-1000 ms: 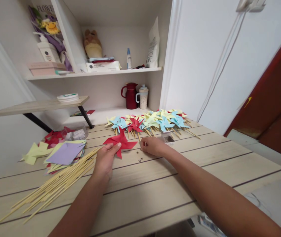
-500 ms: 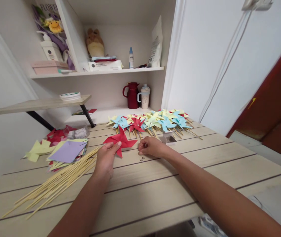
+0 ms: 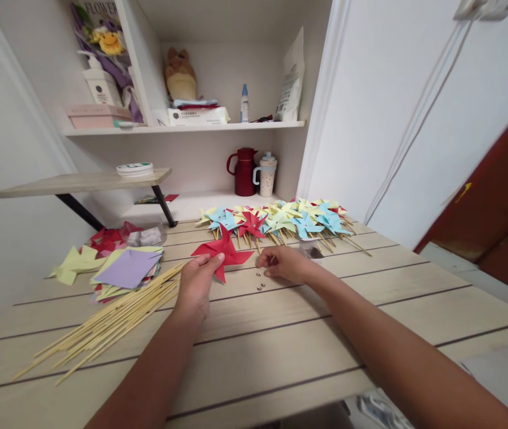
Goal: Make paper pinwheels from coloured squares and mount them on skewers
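Note:
Pinched between the thumb and fingers of my left hand (image 3: 200, 281) is a red paper pinwheel (image 3: 226, 250), its blades spread above the table. My right hand (image 3: 283, 264) rests at the tabletop just right of it, fingers curled together; whatever they may hold is too small to make out. Several tiny metallic pieces, like thumbtacks (image 3: 260, 287), lie beside and below its fingertips. Behind that hand sits a small clear box (image 3: 314, 252) with dark contents, partly covered.
Finished pinwheels (image 3: 280, 220) on sticks lie in a row at the back. Bamboo sticks (image 3: 115, 325) fan out at left, near stacked coloured paper (image 3: 128, 268) and a loose yellow pinwheel shape (image 3: 75, 264). A raised wooden shelf (image 3: 79, 181) overhangs the left rear.
More small metal pieces now show on the table by my right fingertips. My left hand keeps its hold on the red pinwheel. The view has shifted slightly.

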A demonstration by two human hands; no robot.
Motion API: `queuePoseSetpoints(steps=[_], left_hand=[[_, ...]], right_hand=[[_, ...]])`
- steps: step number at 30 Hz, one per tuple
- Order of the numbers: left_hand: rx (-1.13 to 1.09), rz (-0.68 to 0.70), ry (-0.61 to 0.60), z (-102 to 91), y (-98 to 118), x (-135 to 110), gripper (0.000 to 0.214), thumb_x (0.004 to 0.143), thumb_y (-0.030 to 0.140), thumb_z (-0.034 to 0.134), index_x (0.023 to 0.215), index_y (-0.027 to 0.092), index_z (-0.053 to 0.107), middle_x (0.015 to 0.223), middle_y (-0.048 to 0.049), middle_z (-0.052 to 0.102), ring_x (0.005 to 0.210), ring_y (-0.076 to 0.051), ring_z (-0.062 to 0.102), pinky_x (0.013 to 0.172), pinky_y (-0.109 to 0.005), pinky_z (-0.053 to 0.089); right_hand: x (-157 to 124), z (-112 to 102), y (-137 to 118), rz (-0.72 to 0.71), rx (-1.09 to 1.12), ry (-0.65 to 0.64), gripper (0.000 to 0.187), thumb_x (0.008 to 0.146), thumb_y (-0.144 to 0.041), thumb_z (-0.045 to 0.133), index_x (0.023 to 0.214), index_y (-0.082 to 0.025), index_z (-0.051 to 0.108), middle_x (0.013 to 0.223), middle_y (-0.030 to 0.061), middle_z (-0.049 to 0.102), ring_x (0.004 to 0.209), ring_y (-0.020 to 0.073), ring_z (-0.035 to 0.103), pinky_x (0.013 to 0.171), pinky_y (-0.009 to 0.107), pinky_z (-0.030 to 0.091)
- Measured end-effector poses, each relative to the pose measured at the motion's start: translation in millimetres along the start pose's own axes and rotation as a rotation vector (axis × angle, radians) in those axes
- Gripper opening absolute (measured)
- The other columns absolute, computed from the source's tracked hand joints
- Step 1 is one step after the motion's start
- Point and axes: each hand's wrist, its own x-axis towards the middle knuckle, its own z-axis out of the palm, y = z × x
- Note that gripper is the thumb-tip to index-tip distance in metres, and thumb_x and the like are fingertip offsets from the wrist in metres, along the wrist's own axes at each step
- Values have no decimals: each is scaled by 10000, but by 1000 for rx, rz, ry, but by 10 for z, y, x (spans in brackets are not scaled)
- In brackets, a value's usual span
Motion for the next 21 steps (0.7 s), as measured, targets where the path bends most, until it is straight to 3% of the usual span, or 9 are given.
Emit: queuePoseSetpoints(steps=[9,21], left_hand=[[5,-4,-14,2,13,-12,350,563,362,862,821,150,758,849,-86,760,836,-236,688,774,-337,506],[6,-2,-14,-5,-14,4,358,563,367,856,825,146,750,861,-90,759,808,-226,675,788,-355,505]], right_hand=[[-11,38,-11,17,70,-58,135,642,-125,670,757,-186,632,680,-12,636,639,133,595,596,229,446],[25,73,64,-26,48,0,89,643,-136,641,695,-197,680,677,4,678,625,144,586,573,238,426]])
